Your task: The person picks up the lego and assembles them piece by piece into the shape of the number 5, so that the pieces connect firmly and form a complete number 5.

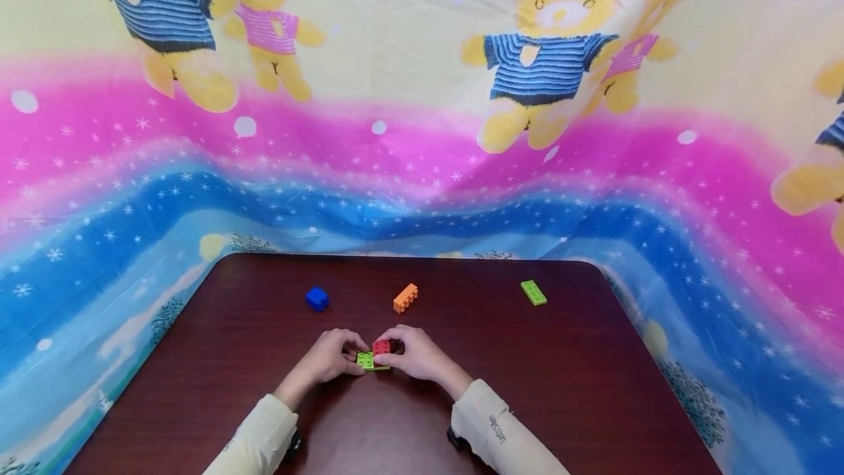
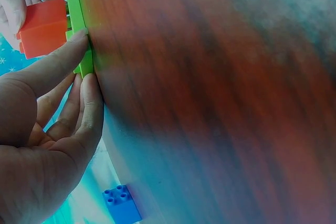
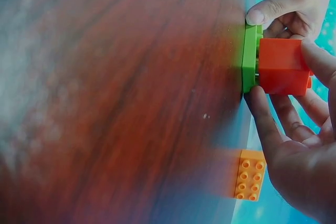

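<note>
A flat lime-green building plate (image 1: pixel 365 361) lies on the table between the two hands. My left hand (image 1: pixel 330 356) pinches its left end between thumb and fingers. A red building brick (image 1: pixel 381 347) is at the plate's right part, its own studs facing up. My right hand (image 1: pixel 415 355) grips this red brick, the thumb on its near side. In the right wrist view, a narrow gap with studs shows between the red brick (image 3: pixel 283 66) and the green plate (image 3: pixel 250 59). The right index finger touches near the plate's end there.
Farther back on the dark wooden table (image 1: pixel 560 387) are a blue brick (image 1: pixel 317 299) on the left, an orange brick (image 1: pixel 405 298) in the middle and another lime-green plate (image 1: pixel 533 292) on the right. A patterned cloth (image 1: pixel 422 130) hangs behind the table.
</note>
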Motion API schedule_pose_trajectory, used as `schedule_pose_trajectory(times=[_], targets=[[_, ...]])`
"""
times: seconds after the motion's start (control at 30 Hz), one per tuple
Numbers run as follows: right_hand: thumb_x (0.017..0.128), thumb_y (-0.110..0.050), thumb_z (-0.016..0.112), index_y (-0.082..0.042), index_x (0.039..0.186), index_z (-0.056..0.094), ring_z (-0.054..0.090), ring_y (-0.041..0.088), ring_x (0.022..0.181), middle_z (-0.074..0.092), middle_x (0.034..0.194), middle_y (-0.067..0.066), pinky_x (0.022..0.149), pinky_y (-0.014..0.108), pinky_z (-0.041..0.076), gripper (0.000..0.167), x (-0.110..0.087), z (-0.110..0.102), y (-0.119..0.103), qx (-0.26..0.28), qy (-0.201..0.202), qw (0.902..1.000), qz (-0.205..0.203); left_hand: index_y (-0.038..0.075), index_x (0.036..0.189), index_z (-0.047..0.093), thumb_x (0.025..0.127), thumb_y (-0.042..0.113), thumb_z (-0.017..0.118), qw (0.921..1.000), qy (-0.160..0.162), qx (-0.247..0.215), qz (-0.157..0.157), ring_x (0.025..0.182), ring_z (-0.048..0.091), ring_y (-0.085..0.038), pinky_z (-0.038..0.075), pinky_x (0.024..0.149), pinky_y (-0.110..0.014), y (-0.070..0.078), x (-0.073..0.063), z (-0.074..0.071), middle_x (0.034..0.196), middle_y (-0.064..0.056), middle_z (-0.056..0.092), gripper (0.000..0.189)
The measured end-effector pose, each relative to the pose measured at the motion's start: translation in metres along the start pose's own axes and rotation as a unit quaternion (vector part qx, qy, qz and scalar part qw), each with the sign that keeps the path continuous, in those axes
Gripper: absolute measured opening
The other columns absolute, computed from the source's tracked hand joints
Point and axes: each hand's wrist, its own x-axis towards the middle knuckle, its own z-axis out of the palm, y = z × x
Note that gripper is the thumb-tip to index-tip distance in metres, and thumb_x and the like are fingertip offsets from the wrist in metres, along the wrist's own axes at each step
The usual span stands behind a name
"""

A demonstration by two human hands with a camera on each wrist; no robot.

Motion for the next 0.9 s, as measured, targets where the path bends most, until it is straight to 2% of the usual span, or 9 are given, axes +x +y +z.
schedule_pose_trajectory(times=[0.4,0.67,0.9], targets=[[0.096,-0.042,0.074,-0.023,0.123,0.073,0.059,0.008,0.095,0.069,0.110,-0.008,0.087,0.031,0.054,0.033,0.0025,0.0004,0.0031,0.015,-0.003,0.9993,0.034,0.011,0.098,0.079,0.074,0.007,0.093,1.0000,-0.004,-0.004,-0.008,0.080,0.063,-0.014,0.056,0.072,-0.029,0.0005,-0.0006,-0.0014,0.090,-0.002,0.071,0.028],[0.095,-0.041,0.075,-0.022,0.123,0.073,0.059,0.009,0.096,0.069,0.110,-0.007,0.087,0.032,0.054,0.034,0.0023,-0.0010,0.0007,0.021,-0.003,0.9993,0.032,0.012,0.097,0.079,0.074,0.008,0.093,0.9998,-0.003,-0.002,-0.018,0.080,0.063,-0.012,0.056,0.072,-0.029,-0.0004,0.0005,-0.0019,0.089,-0.001,0.071,0.028],[0.094,-0.040,0.076,-0.021,0.123,0.073,0.060,0.009,0.095,0.070,0.110,-0.007,0.087,0.032,0.054,0.035,0.0014,-0.0009,-0.0004,0.021,-0.001,0.9991,0.037,0.012,0.097,0.079,0.073,0.009,0.094,0.9999,-0.001,0.000,-0.014,0.080,0.063,-0.014,0.055,0.072,-0.029,-0.0010,0.0007,-0.0009,0.088,-0.001,0.071,0.028]])
